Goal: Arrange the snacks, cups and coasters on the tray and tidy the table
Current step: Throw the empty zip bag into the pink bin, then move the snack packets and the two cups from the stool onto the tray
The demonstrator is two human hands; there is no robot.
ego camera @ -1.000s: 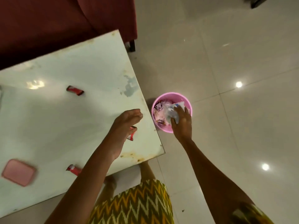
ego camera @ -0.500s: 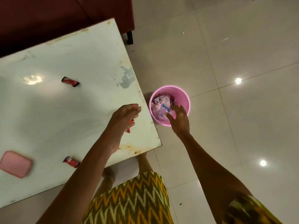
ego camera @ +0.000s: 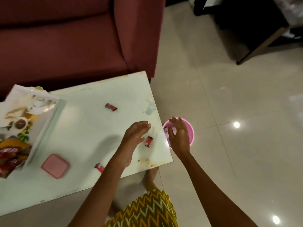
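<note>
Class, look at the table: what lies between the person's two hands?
In the head view, a small red wrapper lies on the table between the left hand and right hand, beside the table's edge.

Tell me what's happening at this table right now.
A person is clearing a white table beside a maroon sofa. The right hand is spread open over a pink bin on the floor, holding nothing. The left hand hovers open above the table next to a small red wrapper. Two more red wrappers and a pink coaster lie loose on the table. A tray with cups and snacks sits at the table's left end.
</note>
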